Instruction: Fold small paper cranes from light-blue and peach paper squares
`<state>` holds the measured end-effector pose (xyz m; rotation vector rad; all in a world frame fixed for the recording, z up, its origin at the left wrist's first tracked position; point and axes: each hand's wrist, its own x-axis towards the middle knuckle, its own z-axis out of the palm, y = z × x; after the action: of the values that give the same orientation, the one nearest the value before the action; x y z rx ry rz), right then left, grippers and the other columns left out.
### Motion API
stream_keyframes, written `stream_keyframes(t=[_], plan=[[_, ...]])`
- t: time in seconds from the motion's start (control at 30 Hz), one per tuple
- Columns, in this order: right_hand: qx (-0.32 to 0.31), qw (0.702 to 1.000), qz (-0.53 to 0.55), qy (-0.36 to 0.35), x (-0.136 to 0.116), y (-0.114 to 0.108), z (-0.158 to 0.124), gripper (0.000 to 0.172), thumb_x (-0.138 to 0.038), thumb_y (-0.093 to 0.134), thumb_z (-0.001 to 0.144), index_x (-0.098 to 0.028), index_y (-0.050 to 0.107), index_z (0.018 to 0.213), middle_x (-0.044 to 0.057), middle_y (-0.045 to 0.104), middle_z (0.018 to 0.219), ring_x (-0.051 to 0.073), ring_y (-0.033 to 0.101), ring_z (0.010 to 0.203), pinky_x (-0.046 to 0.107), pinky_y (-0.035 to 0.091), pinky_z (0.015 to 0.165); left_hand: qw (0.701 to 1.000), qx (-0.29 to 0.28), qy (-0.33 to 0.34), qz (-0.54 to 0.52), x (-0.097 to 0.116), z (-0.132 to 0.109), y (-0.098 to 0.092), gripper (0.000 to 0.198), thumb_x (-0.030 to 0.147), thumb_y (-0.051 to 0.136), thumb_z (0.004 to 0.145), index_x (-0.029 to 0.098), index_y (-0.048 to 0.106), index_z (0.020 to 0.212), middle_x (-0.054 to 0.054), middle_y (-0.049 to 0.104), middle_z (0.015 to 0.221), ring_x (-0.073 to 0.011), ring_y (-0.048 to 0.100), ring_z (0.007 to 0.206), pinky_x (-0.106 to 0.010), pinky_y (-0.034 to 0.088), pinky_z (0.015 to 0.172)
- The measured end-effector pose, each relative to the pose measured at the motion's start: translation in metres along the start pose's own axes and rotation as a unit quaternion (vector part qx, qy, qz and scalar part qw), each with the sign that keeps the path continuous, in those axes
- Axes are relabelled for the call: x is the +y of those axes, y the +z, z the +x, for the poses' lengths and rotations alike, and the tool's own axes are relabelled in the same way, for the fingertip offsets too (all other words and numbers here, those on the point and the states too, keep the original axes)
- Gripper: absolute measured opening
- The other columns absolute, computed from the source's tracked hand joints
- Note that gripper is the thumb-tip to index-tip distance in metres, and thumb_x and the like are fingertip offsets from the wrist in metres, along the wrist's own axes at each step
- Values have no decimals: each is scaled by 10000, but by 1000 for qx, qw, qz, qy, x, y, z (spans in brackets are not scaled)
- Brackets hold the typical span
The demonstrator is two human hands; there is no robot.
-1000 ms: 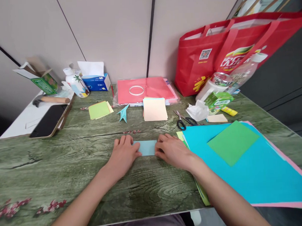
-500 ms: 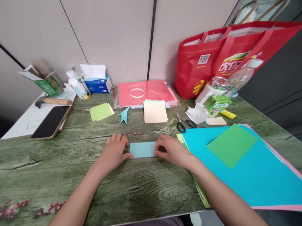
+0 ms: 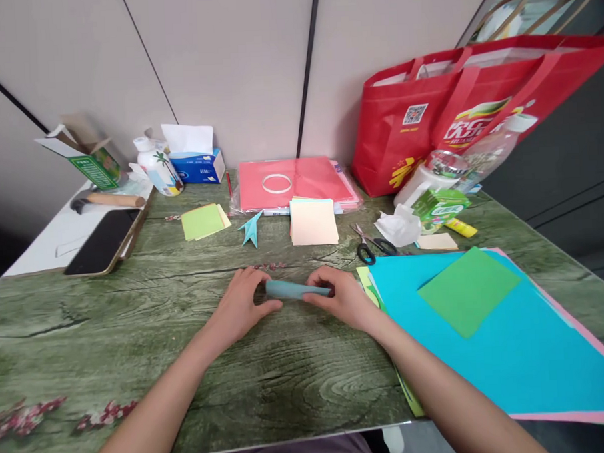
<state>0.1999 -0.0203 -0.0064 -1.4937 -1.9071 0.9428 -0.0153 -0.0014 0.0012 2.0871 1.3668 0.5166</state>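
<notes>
A light blue piece of folded paper (image 3: 291, 290) is tilted up off the tabletop between my hands, its long edge toward me. My right hand (image 3: 341, 297) pinches its right end between thumb and fingers. At the paper's left end, my left hand (image 3: 242, 299) has thumb and fingers apart; its fingertips are close to the paper, and whether they touch it I cannot tell. A small folded blue paper shape (image 3: 252, 230) lies beyond my hands, next to a stack of pale peach square sheets (image 3: 314, 222).
Scissors (image 3: 367, 242) and a crumpled tissue (image 3: 399, 226) lie beyond my right hand. Large blue sheets (image 3: 453, 373) with a green square (image 3: 469, 291) cover the right side. A red bag (image 3: 403, 135) stands at the back. A phone (image 3: 102, 243) and hammer (image 3: 113, 199) are left.
The blue paper has gone from flat on the table to tilted up, raised by my right hand. My left thumb and fingers have parted more around its left end.
</notes>
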Motion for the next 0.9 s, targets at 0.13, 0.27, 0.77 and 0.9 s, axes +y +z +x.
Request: stream_keyframes(t=[0.13, 0.27, 0.77, 0.9], plan=[[-2, 987, 154, 37, -4, 1, 0, 189, -340, 626, 719, -176, 532, 729, -38, 473, 637, 100, 426, 541, 203, 321, 478, 954, -31, -77, -287, 13, 1, 2, 247, 346, 622, 735, 158, 608, 894, -37, 643, 830, -200, 582, 771, -336, 473, 720], [-9, 982, 186, 30, -8, 2, -3, 176, -310, 642, 701, -178, 538, 753, -39, 459, 648, 90, 405, 547, 194, 301, 475, 858, -54, -137, -493, 24, -3, 4, 317, 352, 666, 712, 152, 646, 956, -42, 683, 864, -194, 607, 776, -348, 512, 714], [-4, 949, 308, 63, -12, 3, -6, 285, -279, 737, 610, -178, 557, 807, -39, 512, 655, 102, 477, 572, 216, 372, 508, 807, -40, -157, -568, 28, -5, 3, 242, 326, 675, 730, 136, 713, 876, -53, 720, 771, -173, 642, 671, -310, 541, 632], [-3, 943, 328, 63, -15, 1, -8, 299, -261, 740, 610, -180, 560, 835, -36, 545, 657, 108, 524, 567, 223, 402, 503, 804, -26, -163, -571, 29, -5, 1, 231, 313, 704, 702, 133, 716, 847, -53, 720, 760, -169, 642, 664, -293, 553, 597]])
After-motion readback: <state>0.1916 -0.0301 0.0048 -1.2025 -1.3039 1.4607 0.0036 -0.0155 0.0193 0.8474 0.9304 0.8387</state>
